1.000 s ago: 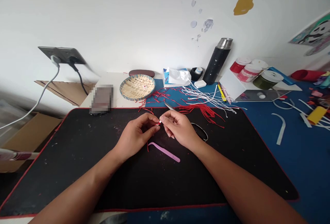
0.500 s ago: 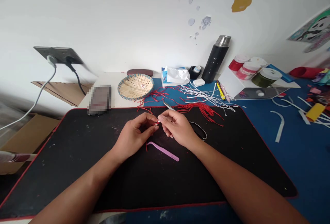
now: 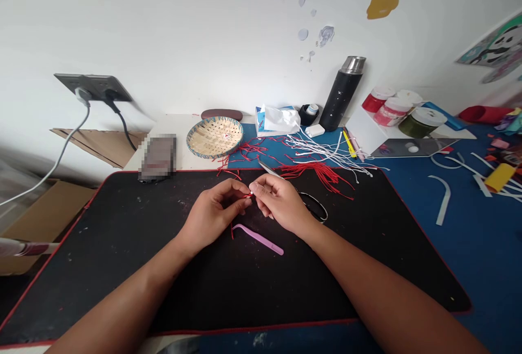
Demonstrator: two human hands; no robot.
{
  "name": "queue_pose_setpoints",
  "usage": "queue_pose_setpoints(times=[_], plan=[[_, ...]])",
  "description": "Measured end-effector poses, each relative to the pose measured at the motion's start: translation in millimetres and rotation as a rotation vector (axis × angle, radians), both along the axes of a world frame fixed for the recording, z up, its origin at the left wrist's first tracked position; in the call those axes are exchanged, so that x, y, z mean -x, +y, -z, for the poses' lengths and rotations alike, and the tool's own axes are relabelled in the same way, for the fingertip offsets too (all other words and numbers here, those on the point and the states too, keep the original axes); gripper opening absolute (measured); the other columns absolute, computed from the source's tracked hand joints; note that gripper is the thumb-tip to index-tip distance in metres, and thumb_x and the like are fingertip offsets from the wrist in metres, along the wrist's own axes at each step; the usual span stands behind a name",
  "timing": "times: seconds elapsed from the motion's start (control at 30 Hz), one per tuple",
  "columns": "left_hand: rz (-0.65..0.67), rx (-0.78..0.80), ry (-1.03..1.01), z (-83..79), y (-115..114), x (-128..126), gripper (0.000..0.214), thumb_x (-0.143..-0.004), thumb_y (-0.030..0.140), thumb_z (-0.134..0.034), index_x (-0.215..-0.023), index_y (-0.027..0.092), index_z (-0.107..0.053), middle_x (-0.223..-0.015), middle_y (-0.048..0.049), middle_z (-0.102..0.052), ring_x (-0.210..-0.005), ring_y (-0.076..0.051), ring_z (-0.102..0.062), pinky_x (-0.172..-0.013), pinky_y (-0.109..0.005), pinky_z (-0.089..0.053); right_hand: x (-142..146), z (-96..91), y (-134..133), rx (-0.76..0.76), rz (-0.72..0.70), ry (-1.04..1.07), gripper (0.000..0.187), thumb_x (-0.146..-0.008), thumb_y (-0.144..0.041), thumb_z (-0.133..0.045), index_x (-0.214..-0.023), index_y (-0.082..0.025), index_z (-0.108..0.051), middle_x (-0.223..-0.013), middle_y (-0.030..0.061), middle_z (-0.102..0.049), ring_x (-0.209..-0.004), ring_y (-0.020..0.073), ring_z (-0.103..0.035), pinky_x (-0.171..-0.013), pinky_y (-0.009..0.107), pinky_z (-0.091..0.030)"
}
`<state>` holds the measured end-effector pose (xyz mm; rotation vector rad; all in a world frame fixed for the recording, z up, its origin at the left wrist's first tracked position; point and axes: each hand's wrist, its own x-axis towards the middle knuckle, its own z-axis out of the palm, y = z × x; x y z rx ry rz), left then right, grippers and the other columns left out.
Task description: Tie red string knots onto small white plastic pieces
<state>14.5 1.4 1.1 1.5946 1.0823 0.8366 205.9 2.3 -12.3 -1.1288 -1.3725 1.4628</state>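
L hand (image 3: 212, 215) & R hand (image 3: 279, 203) both pinched nearly shut on a short red cord (image 3: 248, 195) w/ a white tip, held just above the black mat (image 3: 101, 267), near its far edge. Pink tweezers (image 3: 258, 240) lie just below the hands; metal tweezers (image 3: 267, 169) poke out by R hand, can't tell if held. Red threads (image 3: 320, 174) hang over the mat's far edge, lots of open mat toward near edge; tissue box (image 3: 259, 120) label too small to read.

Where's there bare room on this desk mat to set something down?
The black desk mat has open room left of your left hand, and right of your right forearm. It's crowded along the mat's far edge, with red threads and white cords, and near the pink tweezers.
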Motion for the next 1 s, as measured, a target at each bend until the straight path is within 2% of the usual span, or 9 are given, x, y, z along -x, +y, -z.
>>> queue_pose_setpoints(times=[0.13,0.27,0.47,0.6,0.8,1.0], plan=[[-0.037,0.110,-0.120,-2.3,2.9,-0.3,0.029,-0.089,0.044,-0.077,-0.098,0.019,-0.067,-0.082,-0.0031,-0.074,-0.069,-0.018,-0.069,-0.061,-0.028,-0.053,0.9,1.3,-1.4,-0.006,-0.025,-0.003,0.035,-0.096,-0.056,-0.064,-0.093,-0.021,-0.061,-0.066,-0.0047,-0.057,-0.049,0.0095,-0.050,-0.043,0.021,-0.037],[-0.078,0.167,-0.182,-2.5,5.3,0.6,0.036,-0.084,0.048,-0.082,-0.097,0.019,-0.065,-0.078,-0.0016,-0.072,-0.067,-0.017,-0.068,-0.059,-0.027,-0.052,1.9,5.9,-2.3,-0.069,-0.037,-0.057,0.028,-0.099,-0.049,-0.064,-0.100,-0.021,-0.063,-0.071,-0.0039,-0.059,-0.055,0.0106,-0.054,-0.049,0.023,-0.043],[-0.069,0.155,-0.123,-1.3,5.7,2.1,0.034,-0.091,0.051,-0.074,-0.093,0.018,-0.067,-0.076,-0.0035,-0.072,-0.069,-0.018,-0.068,-0.062,-0.028,-0.052,1.8,7.8,-2.5,-0.094,-0.041,-0.153,0.020,-0.101,-0.039,-0.060,-0.092,-0.021,-0.062,-0.070,-0.0038,-0.059,-0.056,0.0110,-0.055,-0.054,0.024,-0.044],[-0.117,0.092,-0.065,0.5,6.9,4.5,0.031,-0.091,0.049,-0.074,-0.090,0.018,-0.070,-0.075,-0.0025,-0.071,-0.069,-0.017,-0.064,-0.063,-0.027,-0.050,2.1,5.9,-3.7,-0.103,-0.058,-0.171,0.019,-0.102,-0.035,-0.057,-0.090,-0.021,-0.061,-0.070,-0.0040,-0.059,-0.056,0.0111,-0.055,-0.056,0.024,-0.044],[-0.137,0.052,-0.081,0.6,6.1,2.6,0.028,-0.090,0.046,-0.075,-0.087,0.019,-0.072,-0.075,-0.0002,-0.067,-0.063,-0.013,-0.058,-0.059,-0.025,-0.047,3.1,6.3,-5.8,-0.127,-0.082,-0.210,0.024,-0.101,-0.042,-0.060,-0.090,-0.021,-0.062,-0.075,-0.0014,-0.063,-0.062,0.0129,-0.058,-0.058,0.026,-0.043],[-0.143,0.058,-0.091,0.3,6.2,2.4,0.029,-0.089,0.046,-0.075,-0.086,0.018,-0.071,-0.074,-0.0011,-0.067,-0.062,-0.014,-0.057,-0.058,-0.025,-0.047,3.0,3.0,-6.6,-0.146,-0.088,-0.233,0.029,-0.104,-0.042,-0.055,-0.085,-0.021,-0.061,-0.066,-0.0038,-0.057,-0.058,0.0124,-0.054,-0.057,0.025,-0.039]])
